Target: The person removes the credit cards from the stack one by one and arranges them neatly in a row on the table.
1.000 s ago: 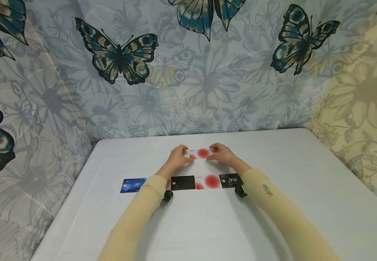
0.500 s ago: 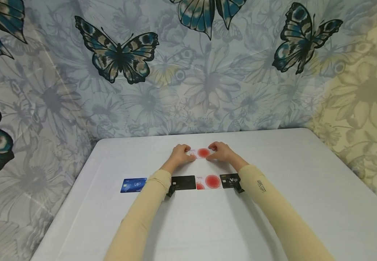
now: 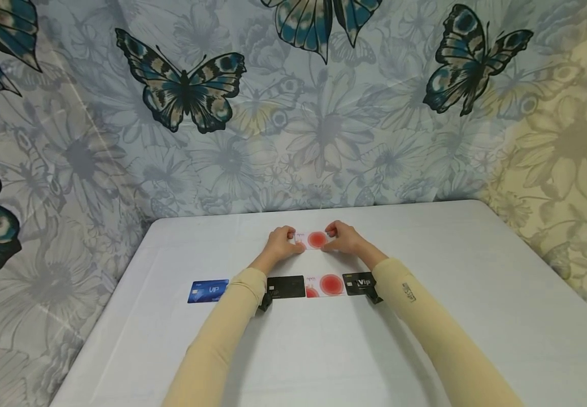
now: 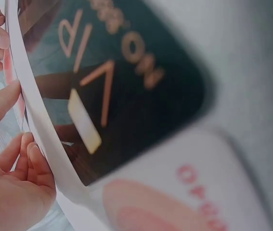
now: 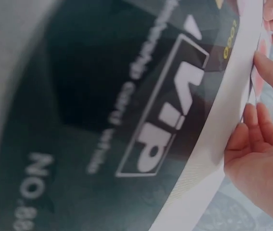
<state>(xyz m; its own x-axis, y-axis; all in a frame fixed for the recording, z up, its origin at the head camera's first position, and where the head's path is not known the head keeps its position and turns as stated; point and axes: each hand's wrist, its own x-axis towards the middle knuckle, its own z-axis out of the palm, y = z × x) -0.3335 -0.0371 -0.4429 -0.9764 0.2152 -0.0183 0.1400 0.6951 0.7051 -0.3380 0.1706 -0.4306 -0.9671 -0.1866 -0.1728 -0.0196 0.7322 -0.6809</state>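
Note:
A white card with red circles [image 3: 317, 239] lies toward the back of the table, between both hands. My left hand [image 3: 279, 243] pinches its left end, thumb at the near edge and fingers curled at the far side. At the right end, my right hand [image 3: 346, 237] grips in the same way. Only the middle of this card shows from above. Both wrist views show the fingers low at the tabletop, around the thin card edge, with a black VIP card [image 4: 126, 72] large in front on the left and another black Vip card [image 5: 126, 106] on the right.
Nearer the person runs a row of cards: a blue VIP card [image 3: 208, 291], a black card [image 3: 286, 286], a red-circled white card [image 3: 331, 285] and a black Vip card [image 3: 358, 282]. The left sleeve [image 3: 222, 328] covers part of it. A butterfly-patterned cloth [image 3: 324, 141] hangs behind the table [image 3: 318, 350].
My left hand has shifted slightly right over the card's end, and the right wrist a little left. In the last half second the hands and card have stayed almost still.

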